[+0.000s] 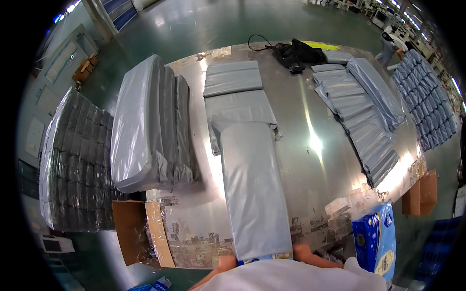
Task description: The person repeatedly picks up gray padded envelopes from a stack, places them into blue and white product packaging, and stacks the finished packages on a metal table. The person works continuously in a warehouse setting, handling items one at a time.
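A long grey plastic bag (255, 194) lies flat along the middle of the metal table, its near end at the table's front edge. A strip of blue printed packaging (264, 258) shows at that end, mostly hidden by my white top. My left hand (226, 263) is curled at the bag's near left corner, and my right hand (302, 253) is curled at the near right corner. Both appear closed on the bag's edges, though the fingertips are partly hidden. Beyond it, more flat grey bags (235, 80) lie in line with the first.
Filled grey packs (138, 126) stand at the table's left, beside a wrapped stack (75, 165). Spread grey bags (361, 126) lie right. A black cloth bundle (296, 56) sits far back. An open carton (128, 233) and a blue package (376, 242) flank me. A person (388, 48) is far right.
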Demonstrator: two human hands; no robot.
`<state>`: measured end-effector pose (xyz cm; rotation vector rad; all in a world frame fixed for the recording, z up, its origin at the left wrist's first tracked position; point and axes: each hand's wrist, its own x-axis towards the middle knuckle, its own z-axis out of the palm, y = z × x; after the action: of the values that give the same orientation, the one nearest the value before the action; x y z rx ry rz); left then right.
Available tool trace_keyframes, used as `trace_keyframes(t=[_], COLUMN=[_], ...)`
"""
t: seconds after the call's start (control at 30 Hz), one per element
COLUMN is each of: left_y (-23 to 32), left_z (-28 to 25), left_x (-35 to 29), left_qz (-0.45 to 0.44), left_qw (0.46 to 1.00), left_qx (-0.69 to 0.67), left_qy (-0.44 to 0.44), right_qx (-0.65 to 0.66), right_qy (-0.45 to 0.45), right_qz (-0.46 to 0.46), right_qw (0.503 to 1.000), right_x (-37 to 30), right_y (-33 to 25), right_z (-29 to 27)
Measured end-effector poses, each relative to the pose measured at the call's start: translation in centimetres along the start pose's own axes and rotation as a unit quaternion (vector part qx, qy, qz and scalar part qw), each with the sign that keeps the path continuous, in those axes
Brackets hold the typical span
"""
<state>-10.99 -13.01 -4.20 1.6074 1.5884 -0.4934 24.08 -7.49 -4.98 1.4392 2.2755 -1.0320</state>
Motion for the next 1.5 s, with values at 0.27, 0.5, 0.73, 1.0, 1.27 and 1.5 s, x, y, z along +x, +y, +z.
trace_keyframes(t=[0.27, 0.5, 0.73, 1.0, 1.27, 1.5], left_y=[-2.8, -4.7, -13.2, -14.6, -0.3, -4.8], left_z=[-7.4, 1.8, 0.1, -11.4, -17.1, -19.5], left_x=[8.5, -3.2, -9.3, -9.8, 3.6, 11.1], left_qz=[0.346, 0.054, -0.062, -0.214, 0.316, 0.139], left_qw=[0.938, 0.970, 0.796, 0.816, 0.837, 0.868], left_qx=[-0.014, -0.239, -0.589, 0.123, 0.333, -0.443], left_qy=[0.035, -0.013, 0.122, 0.522, 0.297, 0.176], right_qx=[0.116, 0.403, 0.527, -0.157, -0.232, 0.526], right_qy=[-0.007, -0.036, -0.195, 0.429, 0.166, 0.108], right_qz=[0.154, 0.124, 0.061, -0.084, -0.307, 0.065], right_qw=[0.981, 0.906, 0.825, 0.886, 0.908, 0.841], right_x=[5.5, -1.1, -2.7, 2.6, 8.5, 16.2], right_y=[-1.1, 0.2, -4.7, -2.9, -0.2, 2.4], right_z=[-7.9, 0.3, -5.8, -13.1, -13.6, -13.8])
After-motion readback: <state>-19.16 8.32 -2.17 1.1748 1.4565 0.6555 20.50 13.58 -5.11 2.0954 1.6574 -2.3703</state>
